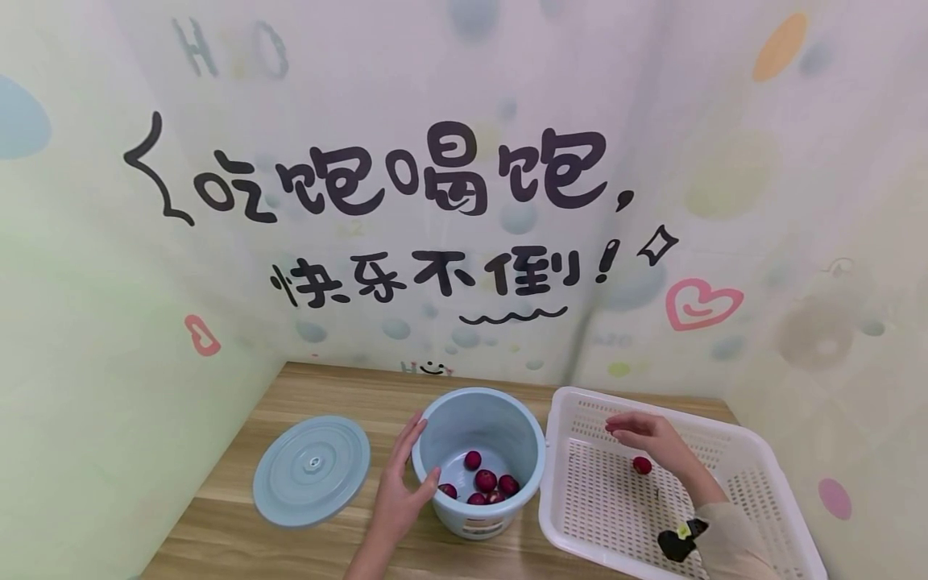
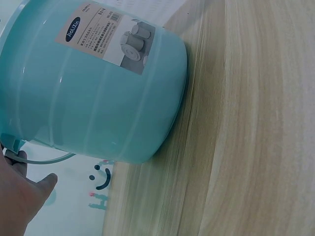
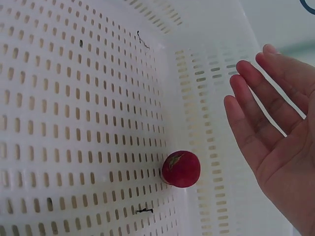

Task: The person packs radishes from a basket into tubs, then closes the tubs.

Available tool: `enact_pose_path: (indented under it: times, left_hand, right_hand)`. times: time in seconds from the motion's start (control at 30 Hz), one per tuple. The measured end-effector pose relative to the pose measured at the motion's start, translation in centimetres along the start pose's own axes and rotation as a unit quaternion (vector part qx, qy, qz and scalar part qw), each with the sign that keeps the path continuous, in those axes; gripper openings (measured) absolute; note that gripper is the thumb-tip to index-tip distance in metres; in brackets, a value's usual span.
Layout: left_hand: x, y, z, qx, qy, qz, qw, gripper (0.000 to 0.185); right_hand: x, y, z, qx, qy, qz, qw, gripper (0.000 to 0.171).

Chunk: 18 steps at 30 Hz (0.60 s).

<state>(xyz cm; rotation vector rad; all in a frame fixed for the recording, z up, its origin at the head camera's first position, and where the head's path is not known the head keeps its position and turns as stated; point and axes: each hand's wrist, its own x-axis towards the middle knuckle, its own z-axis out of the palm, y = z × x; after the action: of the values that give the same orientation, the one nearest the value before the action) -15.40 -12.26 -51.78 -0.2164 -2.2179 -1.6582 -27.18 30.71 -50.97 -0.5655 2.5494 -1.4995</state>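
A light blue bucket (image 1: 478, 515) stands upright on the table with several small red radishes (image 1: 486, 481) at its bottom. My left hand (image 1: 397, 493) is at the bucket's left side, fingers extended along the rim and thumb spread toward the front. In the left wrist view, that hand (image 2: 22, 189) shows beside the bucket's thin handle (image 2: 49, 160). My right hand (image 1: 656, 441) hovers over a white perforated basket (image 1: 605, 499), palm empty and fingers loosely extended. One radish (image 3: 181, 169) lies in the basket near its wall, below the right hand (image 3: 283, 118).
A round blue lid (image 1: 312, 471) lies flat left of the bucket on the wood-grain table (image 1: 283, 556). The basket stands close to the bucket's right side. Small dark scraps (image 3: 144, 210) are scattered on the basket floor. A printed curtain wall (image 1: 435, 97) rises behind the table.
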Motion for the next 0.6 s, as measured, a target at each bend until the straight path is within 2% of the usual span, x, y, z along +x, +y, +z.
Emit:
enact_pose_path:
  times: [0.23, 0.6]
  left_hand:
    - [0.0, 0.1, 0.0, 0.016, 0.001, -0.008, 0.9998, 0.072]
    - [0.0, 0.2, -0.1, -0.003, -0.003, -0.023, 0.9997, 0.075]
  right_hand:
    - [-0.4, 1.0, -0.2, 0.001, 0.001, 0.018, 1.000, 0.036]
    - [-0.6, 2.8, -0.3, 0.005, 0.013, 0.039, 0.999, 0.039]
